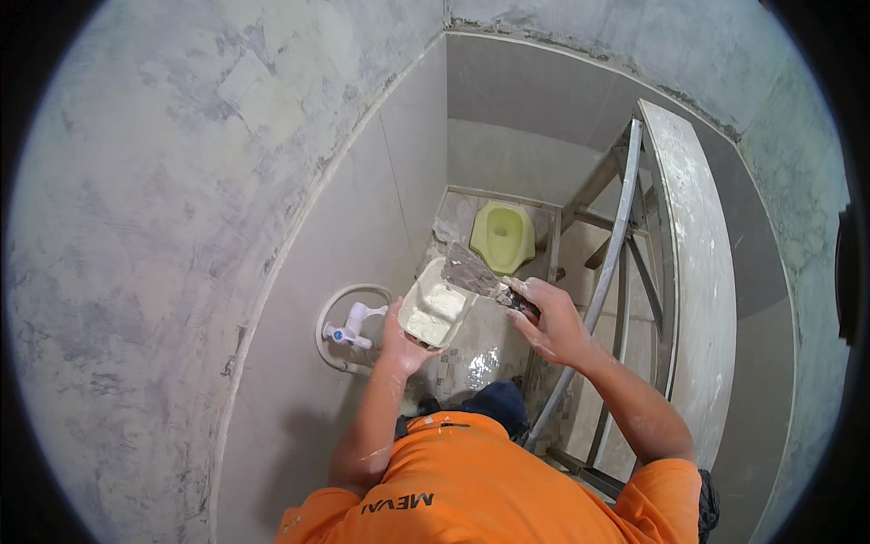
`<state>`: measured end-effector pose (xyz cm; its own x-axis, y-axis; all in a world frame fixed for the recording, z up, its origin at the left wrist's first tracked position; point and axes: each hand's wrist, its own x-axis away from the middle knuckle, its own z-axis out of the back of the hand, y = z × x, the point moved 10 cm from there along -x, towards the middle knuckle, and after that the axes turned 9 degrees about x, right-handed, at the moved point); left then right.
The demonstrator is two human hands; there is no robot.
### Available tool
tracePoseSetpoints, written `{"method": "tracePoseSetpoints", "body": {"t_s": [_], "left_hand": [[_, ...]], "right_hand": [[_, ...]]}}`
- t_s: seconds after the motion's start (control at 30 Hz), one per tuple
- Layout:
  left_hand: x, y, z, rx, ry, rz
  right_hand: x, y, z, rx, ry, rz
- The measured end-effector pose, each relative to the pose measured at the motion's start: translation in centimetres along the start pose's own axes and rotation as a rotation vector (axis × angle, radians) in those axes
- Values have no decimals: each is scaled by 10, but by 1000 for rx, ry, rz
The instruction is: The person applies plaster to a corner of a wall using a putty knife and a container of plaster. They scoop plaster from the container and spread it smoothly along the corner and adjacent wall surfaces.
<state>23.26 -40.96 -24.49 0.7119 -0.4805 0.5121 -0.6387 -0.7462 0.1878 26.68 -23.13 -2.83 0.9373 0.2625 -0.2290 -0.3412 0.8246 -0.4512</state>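
Observation:
My left hand (403, 340) grips a small pale rectangular tub (467, 306) from its near left side. White paste (433, 308) lies inside it, heaped along the bottom and walls. In my right hand (551, 325) is a putty knife (470, 270), its dark handle wrapped by my fingers. The knife's wide metal blade is smeared with paste and points left, over the tub's far right rim. Whether the blade touches the rim I cannot tell. White smears mark both hands and forearms.
A work platform (693, 227) with metal legs stands close on my right. Beyond the tub, a yellow-green squat toilet (502, 238) is set in the floor. A white tap (352, 328) with a looped hose juts from the left wall. Patchy grey plaster (181, 181) covers the wall above the tiles.

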Motion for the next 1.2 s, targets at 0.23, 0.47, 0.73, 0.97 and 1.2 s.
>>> {"method": "tracePoseSetpoints", "body": {"t_s": [0.23, 0.47, 0.73, 0.97, 1.2], "left_hand": [[2, 1, 4, 10, 68, -24], [9, 3, 5, -195, 124, -70], [15, -2, 5, -150, 73, -9], [18, -9, -7, -188, 71, -5], [12, -9, -22, -195, -56, -118]], "right_hand": [[1, 0, 2, 0, -22, -15], [5, 8, -7, 95, -70, -79], [7, 9, -10, 121, -55, -61], [11, 25, -13, 258, -29, -94], [16, 21, -32, 279, -127, -121]]}}
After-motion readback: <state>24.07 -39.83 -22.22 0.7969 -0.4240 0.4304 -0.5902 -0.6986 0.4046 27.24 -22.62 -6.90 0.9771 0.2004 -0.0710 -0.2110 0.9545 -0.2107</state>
